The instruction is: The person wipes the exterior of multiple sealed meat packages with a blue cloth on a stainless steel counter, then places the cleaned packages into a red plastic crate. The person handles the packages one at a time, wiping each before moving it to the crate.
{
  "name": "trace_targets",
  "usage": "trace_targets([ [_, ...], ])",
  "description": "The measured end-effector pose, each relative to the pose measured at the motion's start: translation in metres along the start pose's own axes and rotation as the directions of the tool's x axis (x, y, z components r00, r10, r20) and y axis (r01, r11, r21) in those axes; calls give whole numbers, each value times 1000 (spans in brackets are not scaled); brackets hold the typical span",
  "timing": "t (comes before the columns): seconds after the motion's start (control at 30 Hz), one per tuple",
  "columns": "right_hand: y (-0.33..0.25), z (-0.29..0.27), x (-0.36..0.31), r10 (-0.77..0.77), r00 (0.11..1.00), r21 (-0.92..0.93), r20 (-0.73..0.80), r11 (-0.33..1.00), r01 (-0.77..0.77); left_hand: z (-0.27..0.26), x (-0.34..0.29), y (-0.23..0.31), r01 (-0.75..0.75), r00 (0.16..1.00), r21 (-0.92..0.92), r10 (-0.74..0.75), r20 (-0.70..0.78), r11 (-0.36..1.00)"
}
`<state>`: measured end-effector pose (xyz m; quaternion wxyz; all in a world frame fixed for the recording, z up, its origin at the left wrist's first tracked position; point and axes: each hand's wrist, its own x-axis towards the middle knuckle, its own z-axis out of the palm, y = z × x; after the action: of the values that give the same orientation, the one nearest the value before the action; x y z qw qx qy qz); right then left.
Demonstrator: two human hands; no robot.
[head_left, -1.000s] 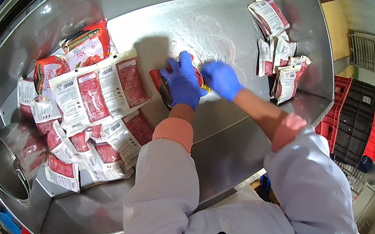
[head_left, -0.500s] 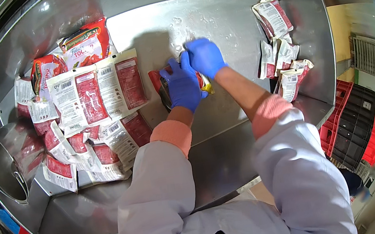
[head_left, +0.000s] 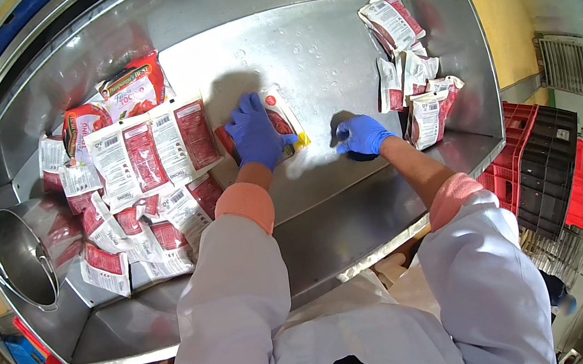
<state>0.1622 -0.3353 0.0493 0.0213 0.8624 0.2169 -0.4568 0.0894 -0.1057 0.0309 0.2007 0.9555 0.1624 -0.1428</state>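
My left hand (head_left: 256,134) lies over a food pouch (head_left: 283,116) on the metal tray's floor, its fingers stretched out and its thumb apart, pressing on the pack. The red, white and yellow front of the pouch shows past the thumb; the rest is covered. Off to its right, my right hand (head_left: 363,135) hovers with curled fingers, clear of the pouch. What the curled fingers hold, if anything, I cannot make out. Both hands wear blue gloves.
A pile of red-and-white pouches (head_left: 144,159) fills the tray's left side, beside a steel pail (head_left: 22,255). A smaller stack of pouches (head_left: 412,75) leans near the right wall. Red and black crates (head_left: 549,168) stand outside the tray.
My right hand has left the pouch and moved right and nearer to me. The left hand stays on the pouch. The whole view has shifted and tilted a little.
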Motion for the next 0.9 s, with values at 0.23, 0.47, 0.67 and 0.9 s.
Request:
trace_targets([
  [0.23, -57, 35, 12, 249, 871, 653, 423, 583, -484, 8, 1, -13, 46, 963, -169, 1, 269, 984],
  [0.47, -76, 24, -1, 39, 960, 848, -277, 480, 225, -5, -21, -33, 193, 955, -843, 102, 279, 502],
  [0.67, -90, -65, -96, 38, 907, 837, -420, 402, 371, -115, -52, -1, 287, 953, -955, 118, 279, -67],
  [0.9, -125, -139, -208, -76, 854, 738, -514, 468, 486, -217, -100, 11, -169, 968, -946, 229, -106, 276],
])
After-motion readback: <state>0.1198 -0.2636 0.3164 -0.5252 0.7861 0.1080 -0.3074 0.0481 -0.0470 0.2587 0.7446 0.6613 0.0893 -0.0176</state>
